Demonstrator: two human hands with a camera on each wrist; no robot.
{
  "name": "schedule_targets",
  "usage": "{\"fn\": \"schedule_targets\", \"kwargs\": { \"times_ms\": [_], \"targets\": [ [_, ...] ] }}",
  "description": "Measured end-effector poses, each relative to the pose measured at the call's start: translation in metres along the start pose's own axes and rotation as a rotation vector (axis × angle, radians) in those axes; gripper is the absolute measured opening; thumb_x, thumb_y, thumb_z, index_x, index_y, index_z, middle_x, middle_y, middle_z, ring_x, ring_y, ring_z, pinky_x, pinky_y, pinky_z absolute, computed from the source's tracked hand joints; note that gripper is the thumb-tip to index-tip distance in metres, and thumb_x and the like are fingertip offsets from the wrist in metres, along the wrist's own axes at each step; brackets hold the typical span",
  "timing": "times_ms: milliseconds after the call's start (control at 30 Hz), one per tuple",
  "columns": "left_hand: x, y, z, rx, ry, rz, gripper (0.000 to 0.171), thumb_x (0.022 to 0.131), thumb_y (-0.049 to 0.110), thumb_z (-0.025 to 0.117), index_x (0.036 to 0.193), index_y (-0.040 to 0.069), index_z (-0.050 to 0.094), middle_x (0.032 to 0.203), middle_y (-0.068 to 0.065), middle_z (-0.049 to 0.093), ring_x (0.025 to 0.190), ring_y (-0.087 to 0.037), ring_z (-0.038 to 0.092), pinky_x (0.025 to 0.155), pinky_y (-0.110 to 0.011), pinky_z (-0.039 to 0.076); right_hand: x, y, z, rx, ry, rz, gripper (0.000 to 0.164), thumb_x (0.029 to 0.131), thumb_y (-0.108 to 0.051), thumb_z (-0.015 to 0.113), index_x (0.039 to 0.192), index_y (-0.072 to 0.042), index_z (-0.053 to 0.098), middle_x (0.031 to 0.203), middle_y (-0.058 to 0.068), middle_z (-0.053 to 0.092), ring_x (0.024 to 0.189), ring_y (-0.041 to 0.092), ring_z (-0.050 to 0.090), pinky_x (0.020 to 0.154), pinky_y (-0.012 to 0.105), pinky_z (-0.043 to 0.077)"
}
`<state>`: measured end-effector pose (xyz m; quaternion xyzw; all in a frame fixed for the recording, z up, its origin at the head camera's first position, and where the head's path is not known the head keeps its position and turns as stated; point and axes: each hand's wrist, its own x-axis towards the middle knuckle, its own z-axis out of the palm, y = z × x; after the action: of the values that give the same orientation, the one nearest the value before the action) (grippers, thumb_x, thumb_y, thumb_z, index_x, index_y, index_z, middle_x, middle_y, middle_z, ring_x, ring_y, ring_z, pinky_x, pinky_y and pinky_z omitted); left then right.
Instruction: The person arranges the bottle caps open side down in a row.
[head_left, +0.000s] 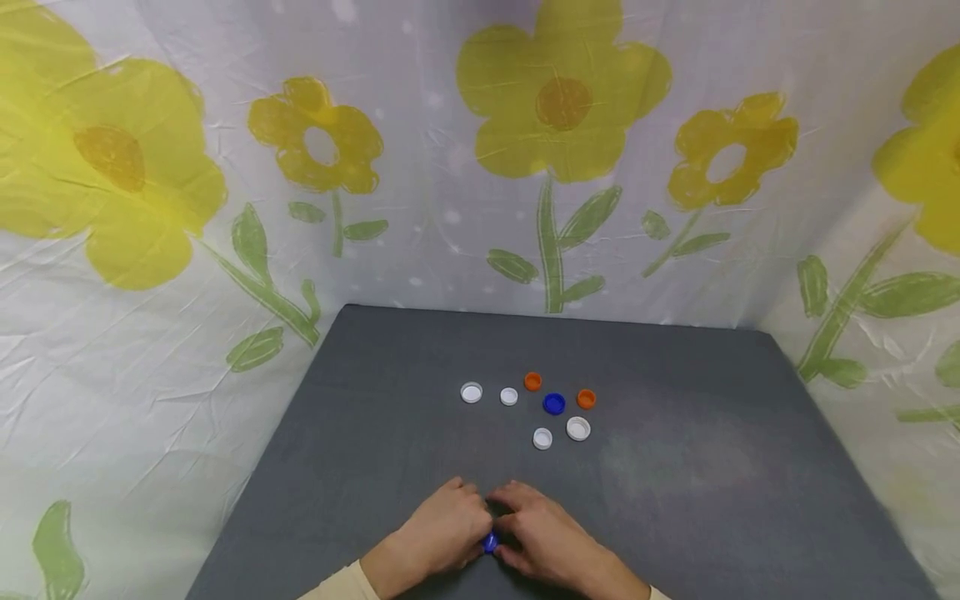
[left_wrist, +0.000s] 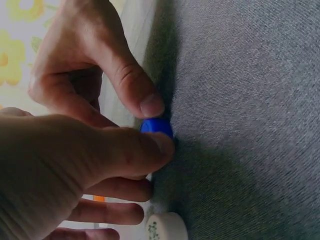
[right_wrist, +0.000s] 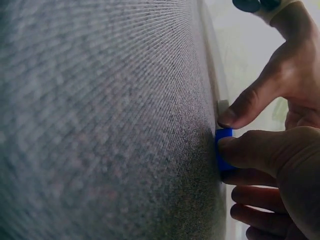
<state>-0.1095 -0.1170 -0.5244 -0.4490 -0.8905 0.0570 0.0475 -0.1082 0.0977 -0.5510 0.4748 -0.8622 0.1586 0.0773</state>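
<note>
Pinching a blue cap (head_left: 490,543) at 6 o'clock with left hand (head_left: 448,528) and right hand (head_left: 549,533), working well inside tabletop (head_left: 712,517) edges at 9 and 3 o'clock, facing 7 loose caps (head_left: 554,403) near 12 o'clock.

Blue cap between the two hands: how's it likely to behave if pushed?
Probably stiff: the blue cap shows no visible bend between the left hand and right hand. Likely slides rather than tips: it looks low and wide at the gray table in the right wrist view. Maybe slightly slippery, given its smooth-looking surface.
</note>
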Motion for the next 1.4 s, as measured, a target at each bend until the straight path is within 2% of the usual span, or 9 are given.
{"fn": "schedule_targets", "kwargs": {
  "times_ms": [133,233,400,633,800,1000,1167,1400],
  "targets": [
    [-0.001,-0.005,-0.003,-0.006,-0.010,0.006,0.025,0.078,0.045,0.096,0.081,0.028,0.078,0.078,0.012,0.073,0.076,-0.009,0.066,0.069,-0.030,0.047,-0.001,0.002,-0.003,0.040,-0.014,0.027,0.021,0.090,-0.029,0.089,0.106,-0.016,0.085,0.132,0.005,0.074,0.127,0.021,0.070,0.114,0.045,0.055],
    [-0.002,-0.011,-0.006,-0.001,0.008,0.000,0.030,0.078,0.051,0.096,0.080,0.028,0.076,0.077,0.012,0.072,0.075,-0.010,0.067,0.068,-0.030,0.046,-0.002,0.007,-0.008,0.076,0.001,0.058,0.022,0.090,-0.028,0.089,0.106,-0.015,0.084,0.131,0.004,0.074,0.124,0.021,0.070,0.110,0.043,0.057],
    [0.004,-0.025,-0.012,0.004,0.056,-0.023,0.034,0.082,0.054,0.092,0.081,0.025,0.074,0.077,0.010,0.071,0.074,-0.013,0.068,0.068,-0.033,0.051,-0.001,0.024,-0.024,0.033,0.054,0.094,0.026,0.089,-0.027,0.090,0.109,-0.011,0.084,0.131,0.007,0.074,0.122,0.024,0.071,0.105,0.043,0.058],
    [0.027,-0.044,-0.024,-0.039,0.129,-0.073,0.034,0.085,0.048,0.092,0.083,0.022,0.071,0.080,0.008,0.070,0.075,-0.016,0.071,0.067,-0.036,0.056,0.007,0.054,-0.055,-0.072,0.116,0.145,0.034,0.088,-0.026,0.092,0.113,-0.006,0.083,0.133,0.013,0.075,0.125,0.032,0.071,0.105,0.049,0.059],
    [0.044,-0.052,-0.034,-0.019,0.161,-0.077,0.033,0.087,0.049,0.091,0.093,0.021,0.075,0.090,0.008,0.075,0.081,-0.017,0.074,0.072,-0.037,0.060,0.008,0.070,-0.072,-0.119,0.092,0.201,0.036,0.088,-0.026,0.093,0.116,-0.004,0.082,0.134,0.016,0.074,0.127,0.035,0.071,0.105,0.051,0.059],
    [0.065,-0.060,-0.040,-0.040,0.165,-0.079,0.033,0.089,0.047,0.090,0.100,0.018,0.078,0.096,0.006,0.078,0.085,-0.015,0.075,0.072,-0.035,0.062,0.007,0.085,-0.079,-0.113,0.080,0.255,0.038,0.088,-0.024,0.094,0.116,-0.002,0.082,0.133,0.017,0.075,0.125,0.035,0.072,0.101,0.049,0.061],
    [0.081,-0.066,-0.037,-0.065,0.163,-0.100,0.032,0.091,0.047,0.089,0.099,0.019,0.078,0.092,0.006,0.076,0.079,-0.015,0.074,0.068,-0.034,0.061,0.006,0.091,-0.078,-0.089,0.070,0.302,0.040,0.088,-0.023,0.094,0.118,0.000,0.081,0.133,0.018,0.075,0.122,0.035,0.073,0.099,0.049,0.061],
    [0.102,-0.070,-0.018,-0.090,0.141,-0.126,0.032,0.091,0.047,0.088,0.101,0.017,0.080,0.085,0.004,0.074,0.077,-0.017,0.073,0.066,-0.035,0.058,0.005,0.099,-0.071,-0.088,0.086,0.307,0.037,0.086,-0.018,0.095,0.113,0.001,0.080,0.127,0.021,0.076,0.117,0.037,0.074,0.097,0.051,0.061]
  ]
}}
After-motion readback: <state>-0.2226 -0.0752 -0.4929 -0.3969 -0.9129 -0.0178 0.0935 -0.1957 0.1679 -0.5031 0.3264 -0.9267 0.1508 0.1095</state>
